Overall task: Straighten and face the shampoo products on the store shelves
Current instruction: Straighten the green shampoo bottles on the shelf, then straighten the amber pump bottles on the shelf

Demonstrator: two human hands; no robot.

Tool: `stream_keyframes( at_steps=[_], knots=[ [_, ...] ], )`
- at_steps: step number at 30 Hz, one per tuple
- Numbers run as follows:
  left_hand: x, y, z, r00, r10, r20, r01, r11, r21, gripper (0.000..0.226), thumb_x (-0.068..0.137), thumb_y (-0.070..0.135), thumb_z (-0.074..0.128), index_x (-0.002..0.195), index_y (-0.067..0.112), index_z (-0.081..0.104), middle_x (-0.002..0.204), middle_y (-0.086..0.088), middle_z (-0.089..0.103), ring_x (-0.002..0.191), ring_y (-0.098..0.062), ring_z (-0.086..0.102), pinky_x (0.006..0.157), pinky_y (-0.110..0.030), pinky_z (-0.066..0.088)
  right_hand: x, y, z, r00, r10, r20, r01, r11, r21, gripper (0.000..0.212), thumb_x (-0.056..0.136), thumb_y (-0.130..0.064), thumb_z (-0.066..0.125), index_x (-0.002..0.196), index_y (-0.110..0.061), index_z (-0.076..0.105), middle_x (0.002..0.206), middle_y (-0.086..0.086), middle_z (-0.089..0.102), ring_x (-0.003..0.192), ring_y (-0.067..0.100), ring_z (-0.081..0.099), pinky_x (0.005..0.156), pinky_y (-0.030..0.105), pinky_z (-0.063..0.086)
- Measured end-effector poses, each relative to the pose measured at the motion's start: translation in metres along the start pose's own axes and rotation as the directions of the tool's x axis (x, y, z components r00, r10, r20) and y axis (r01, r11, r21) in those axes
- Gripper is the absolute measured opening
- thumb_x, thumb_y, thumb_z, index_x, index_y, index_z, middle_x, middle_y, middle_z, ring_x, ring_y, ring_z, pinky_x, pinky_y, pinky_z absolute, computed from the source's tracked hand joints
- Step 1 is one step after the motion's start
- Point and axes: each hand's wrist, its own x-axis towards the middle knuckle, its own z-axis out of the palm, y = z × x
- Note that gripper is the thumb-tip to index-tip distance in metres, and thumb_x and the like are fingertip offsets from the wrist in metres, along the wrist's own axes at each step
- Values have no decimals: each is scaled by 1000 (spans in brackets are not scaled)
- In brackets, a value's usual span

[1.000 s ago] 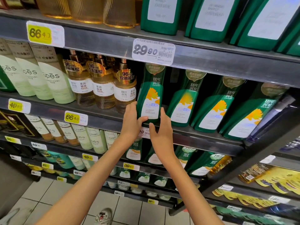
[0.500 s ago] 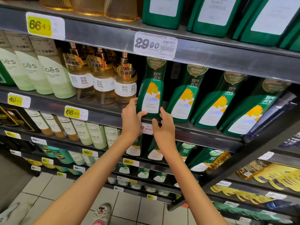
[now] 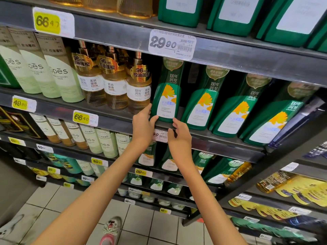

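Shampoo bottle: the leftmost green bottle in its row stands at the front edge of the middle shelf, label facing out, just right of the amber pump bottles.
Row to its right: three more green bottles lean the same way with labels forward; their bases look less evenly lined up, though the wide lens makes this hard to judge.
Other shelves: pale green tubes on the left and the lower rows look mostly faced; parts are too small or blurred to tell.
Progress: this bottle seems nearly squared. The rest of the green row and the shelves below probably still need checking, so the task looks partway through.
Left hand: loosely curled, thumb and fingertips touching the bottle's lower left corner; a light pinch, not a full grip.
Right hand: half open, fingers at the bottle's lower right edge, just above the shelf lip; contact appears slight.
Price tag: on the shelf lip, partly hidden between the two hands.
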Motion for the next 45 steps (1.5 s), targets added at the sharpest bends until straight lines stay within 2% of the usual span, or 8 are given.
stream_keyframes(
  at_steps=[4, 14, 17, 23, 27, 36, 43, 45],
  knots=[
    [-14, -5, -23, 990, -135, -32, 130, 984, -126, 36, 91, 7, 55, 127, 4, 54, 121, -8, 62, 105, -7, 57, 85, 0, 38, -12, -3, 5, 997, -77, 10, 77, 996, 38, 38, 95, -6, 49, 132, -12, 50, 125, 1, 52, 115, 5, 46, 100, 19, 36],
    [-15, -10, -87, 989, -118, -93, 100, 978, -181, 29, 92, 12, 55, 121, 10, 57, 108, 8, 60, 99, -1, 57, 84, -2, 41, 18, -81, 43, 932, -358, -46, 361, 931, 60, 56, 92, -11, 57, 142, -7, 33, 140, 3, 39, 125, 1, 34, 103, 3, 22],
    [-10, -15, -97, 992, -108, -70, 94, 979, -179, 29, 92, 13, 55, 121, 11, 58, 109, 7, 61, 102, -4, 58, 88, -11, 42, 34, -96, 55, 941, -326, -93, 327, 945, -5, 62, 90, -14, 62, 142, -1, 30, 143, 11, 35, 121, -1, 29, 99, -3, 18],
    [1, -37, -124, 994, -86, -64, 72, 976, -206, 29, 91, 13, 56, 120, 10, 59, 110, 4, 63, 102, -4, 59, 85, -4, 43, 64, -108, 78, 974, -173, -146, 152, 978, -144, 46, 83, -23, 71, 107, 6, 44, 104, 12, 40, 100, 25, 41, 80, 20, 29],
    [5, -47, -136, 994, -94, -47, 79, 963, -256, 28, 91, 13, 55, 119, 10, 59, 111, 4, 63, 104, -4, 59, 86, -3, 42, 71, -99, 91, 981, -109, -159, 86, 986, -145, 51, 82, -26, 71, 109, 8, 44, 111, 20, 46, 106, 31, 46, 90, 34, 37],
    [10, -59, -150, 993, -81, 81, 101, 957, -274, 29, 91, 13, 55, 120, 11, 59, 116, 1, 63, 110, -6, 58, 94, -14, 42, 72, -91, 116, 941, -113, -320, 108, 994, -33, 51, 81, -21, 73, 110, 3, 40, 112, 17, 46, 104, 26, 46, 91, 32, 39],
    [12, -65, -162, 981, -45, 189, 99, 952, -288, 30, 92, 11, 55, 121, 9, 58, 116, -1, 63, 108, -6, 57, 89, -2, 39, 64, -95, 132, 906, -117, -406, 118, 993, -22, 55, 86, -21, 68, 121, 6, 34, 117, 16, 42, 111, 27, 40, 100, 41, 35],
    [14, -68, -165, 972, -37, 231, 104, 953, -283, 30, 92, 11, 55, 122, 9, 57, 117, -1, 62, 108, -5, 56, 89, -2, 40, 56, -98, 136, 889, -104, -446, 112, 994, -9, 66, 86, -21, 68, 134, 4, 30, 124, 17, 42, 116, 25, 39, 103, 31, 33]
  ],
)
